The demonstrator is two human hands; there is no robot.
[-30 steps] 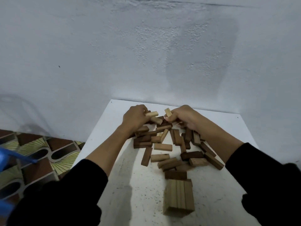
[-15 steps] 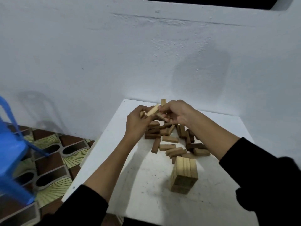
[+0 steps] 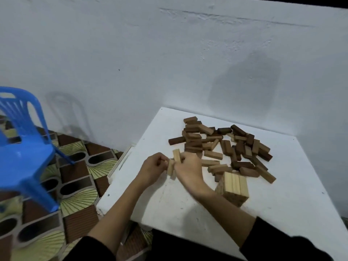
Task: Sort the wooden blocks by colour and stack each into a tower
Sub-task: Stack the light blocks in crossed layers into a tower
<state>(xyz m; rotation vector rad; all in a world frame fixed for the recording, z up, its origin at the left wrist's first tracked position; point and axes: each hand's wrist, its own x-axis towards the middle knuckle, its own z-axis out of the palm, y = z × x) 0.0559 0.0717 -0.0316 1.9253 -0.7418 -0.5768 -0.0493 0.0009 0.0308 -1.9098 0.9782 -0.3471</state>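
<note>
A loose pile of dark and light wooden blocks (image 3: 222,146) lies at the far side of the white table (image 3: 282,200). A short tower of light blocks (image 3: 234,186) stands near the table's middle. My left hand (image 3: 153,169) and my right hand (image 3: 188,170) meet at the table's left part, left of the tower. Between them they hold a few light blocks (image 3: 171,166) upright; one light block (image 3: 176,155) sticks up above my right hand's fingers. How many blocks each hand holds is hidden.
A blue plastic chair (image 3: 20,147) stands on the patterned tile floor (image 3: 75,196) to the left of the table. A white wall (image 3: 169,63) rises right behind the table's far edge.
Both hands have come away from the pile with light blocks, moving toward me and to the left. The camera has tilted and pulled back, bringing the chair into view.
</note>
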